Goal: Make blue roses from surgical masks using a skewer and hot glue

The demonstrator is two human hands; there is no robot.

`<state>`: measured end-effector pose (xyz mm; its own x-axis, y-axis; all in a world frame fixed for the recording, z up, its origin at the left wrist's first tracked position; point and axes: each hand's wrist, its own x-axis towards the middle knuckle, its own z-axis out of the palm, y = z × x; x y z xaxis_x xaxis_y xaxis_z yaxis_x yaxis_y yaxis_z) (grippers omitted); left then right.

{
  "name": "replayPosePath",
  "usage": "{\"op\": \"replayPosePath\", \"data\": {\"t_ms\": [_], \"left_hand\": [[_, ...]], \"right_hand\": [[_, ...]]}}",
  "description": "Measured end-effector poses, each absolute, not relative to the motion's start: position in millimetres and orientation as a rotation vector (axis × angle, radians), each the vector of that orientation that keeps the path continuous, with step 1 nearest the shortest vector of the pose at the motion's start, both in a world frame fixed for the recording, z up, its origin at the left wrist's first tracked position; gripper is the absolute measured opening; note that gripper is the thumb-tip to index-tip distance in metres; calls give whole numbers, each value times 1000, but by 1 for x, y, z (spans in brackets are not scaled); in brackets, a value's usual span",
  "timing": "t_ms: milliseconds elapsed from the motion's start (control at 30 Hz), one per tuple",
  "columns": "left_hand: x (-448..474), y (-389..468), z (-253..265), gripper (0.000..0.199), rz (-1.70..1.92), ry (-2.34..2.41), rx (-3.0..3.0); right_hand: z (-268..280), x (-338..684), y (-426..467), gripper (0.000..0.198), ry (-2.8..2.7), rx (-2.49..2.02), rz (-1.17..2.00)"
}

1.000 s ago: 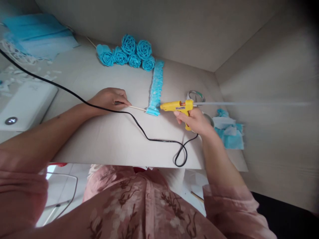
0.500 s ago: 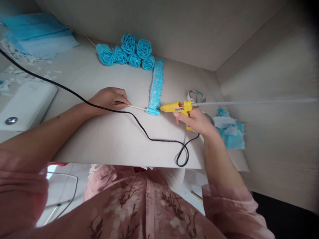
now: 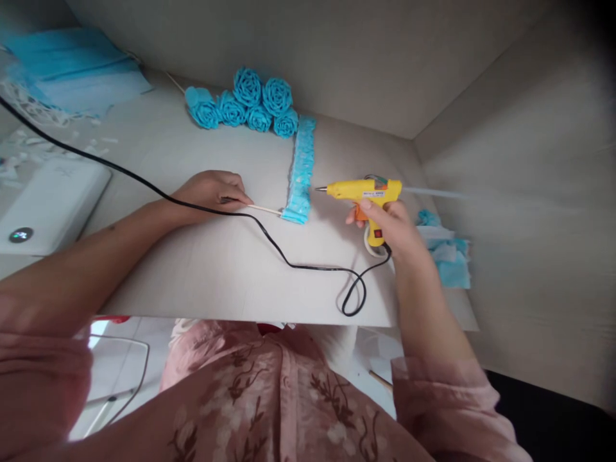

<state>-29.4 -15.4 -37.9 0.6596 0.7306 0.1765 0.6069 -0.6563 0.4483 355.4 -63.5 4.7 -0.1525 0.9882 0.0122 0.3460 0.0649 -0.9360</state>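
A thin wooden stick [image 3: 265,208] is pinched in the fingers of my left hand [image 3: 216,190], which rests on the table. Its far end meets the folded lower end of a gathered light-blue strip [image 3: 303,170] that lies flat, running away from me. My right hand [image 3: 392,224] is closed around the handle of a yellow hot glue gun [image 3: 359,190]. The gun's metal nozzle points left, a short gap from the strip. A long clear glue stick [image 3: 433,192] juts from its back.
Several blue rosettes [image 3: 248,86] sit at the back. Blue face masks [image 3: 81,64] and a white power bank [image 3: 51,199] are on the left. Blue scraps [image 3: 450,260] lie at right. A black cord [image 3: 276,246] crosses the table and my left forearm.
My right hand has drawn the glue gun right, away from the strip's lower end, and turned it so the nozzle shows. My left hand and the stick stay about where they were.
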Motion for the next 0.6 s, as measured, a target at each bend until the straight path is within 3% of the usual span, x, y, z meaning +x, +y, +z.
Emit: {"op": "replayPosePath", "data": {"t_ms": [600], "left_hand": [[-27, -16, -34, 34, 573, 1134, 2548]], "right_hand": [[-12, 348, -60, 51, -1416, -1246, 1242]]}}
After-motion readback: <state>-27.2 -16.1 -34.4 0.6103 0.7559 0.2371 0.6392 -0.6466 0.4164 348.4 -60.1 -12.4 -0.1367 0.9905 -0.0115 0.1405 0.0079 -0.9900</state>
